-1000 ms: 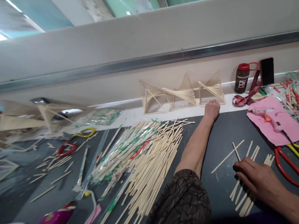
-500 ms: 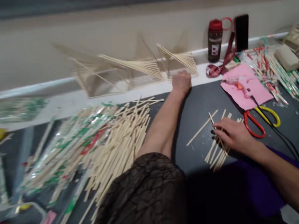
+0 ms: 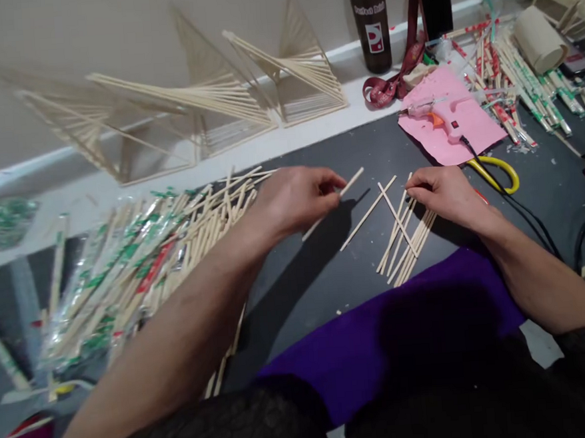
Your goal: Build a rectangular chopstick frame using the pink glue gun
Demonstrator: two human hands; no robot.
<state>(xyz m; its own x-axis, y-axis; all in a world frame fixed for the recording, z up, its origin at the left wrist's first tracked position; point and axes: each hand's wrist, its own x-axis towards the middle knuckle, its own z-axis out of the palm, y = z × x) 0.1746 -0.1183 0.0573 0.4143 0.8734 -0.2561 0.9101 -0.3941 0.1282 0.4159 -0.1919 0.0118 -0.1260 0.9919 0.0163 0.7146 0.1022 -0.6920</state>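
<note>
Above the middle of the dark table, my left hand (image 3: 298,195) is closed around a bare wooden chopstick (image 3: 354,180); both its ends stick out past the fingers. My right hand (image 3: 445,191) pinches the upper end of a chopstick in a small loose pile (image 3: 408,241), its fingertips partly hiding the grip. Between the hands lies a single chopstick (image 3: 367,214), slanting beside that pile. Behind my left forearm spreads a large heap of bare chopsticks (image 3: 212,218), partly covered by the arm.
Stick-built twisted frames (image 3: 307,71) stand along the wall beside a dark bottle (image 3: 372,30). A pink glue gun (image 3: 446,118) rests on pink paper (image 3: 481,132), near yellow-handled scissors (image 3: 504,171) and a black cable. Wrapped chopsticks (image 3: 111,278) lie left; purple cloth (image 3: 351,335) lies in front.
My left hand has come back from the frames at the wall and now holds a chopstick over the table. My right hand has shifted to the pile's upper end. The view has moved.
</note>
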